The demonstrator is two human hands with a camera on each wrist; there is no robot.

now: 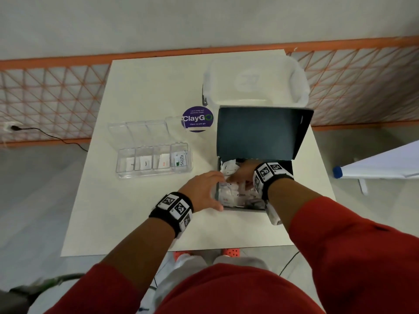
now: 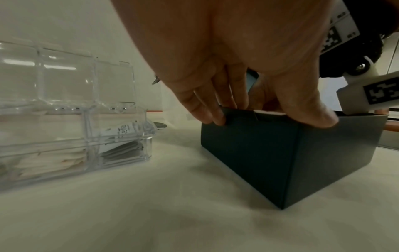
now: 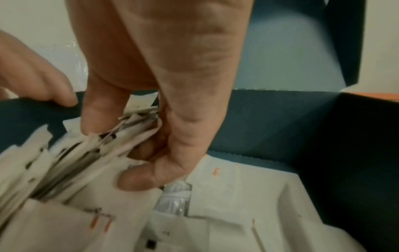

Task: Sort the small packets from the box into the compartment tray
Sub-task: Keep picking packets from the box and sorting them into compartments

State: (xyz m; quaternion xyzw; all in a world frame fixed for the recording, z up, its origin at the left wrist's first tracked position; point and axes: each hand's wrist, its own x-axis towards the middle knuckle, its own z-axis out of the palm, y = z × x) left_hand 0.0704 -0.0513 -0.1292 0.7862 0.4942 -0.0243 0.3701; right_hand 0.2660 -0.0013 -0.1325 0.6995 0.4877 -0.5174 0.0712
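Observation:
A dark box [image 1: 241,208] stands at the table's right with its lid [image 1: 260,132] folded back, and several white packets [image 1: 229,193] lie inside. My left hand [image 1: 217,191] grips the box's left wall at the near corner, fingers over the rim [image 2: 267,119]. My right hand [image 1: 231,177] is down inside the box. In the right wrist view its thumb and fingers [image 3: 114,153] pinch a bundle of several packets [image 3: 82,153]. The clear compartment tray [image 1: 154,172] sits to the left and holds packets in each compartment; the rightmost is labelled Stevia [image 1: 180,160].
The tray's clear lid [image 1: 140,130] stands open behind it. A translucent plastic bin [image 1: 256,80] sits behind the box. A purple round sticker [image 1: 197,119] lies between tray and box. Bare tabletop [image 1: 136,211] stretches to the near left edge.

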